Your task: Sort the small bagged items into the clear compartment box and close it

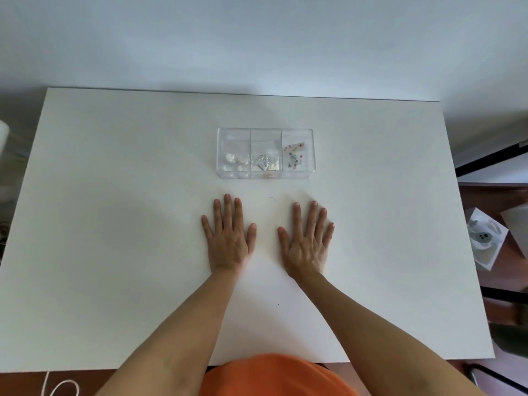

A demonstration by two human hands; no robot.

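A clear compartment box point(265, 132) with three sections lies on the white table point(114, 224), beyond my hands. Round clear pieces point(236, 162) fill its left section. A bag of silvery bits point(265, 162) is in the middle one. A bag of small coloured flower shapes point(294, 155) is in the right one. Whether a lid covers the box I cannot tell. My left hand point(228, 238) and my right hand point(307, 244) rest flat on the table, palms down, fingers spread, a short way in front of the box and touching nothing else.
A short thin dark thread point(272, 198) lies on the table between the box and my hands. Off the table's right edge, a bag with grey and white items point(485, 238) sits on a brown surface. A black frame point(485, 160) stands at the right.
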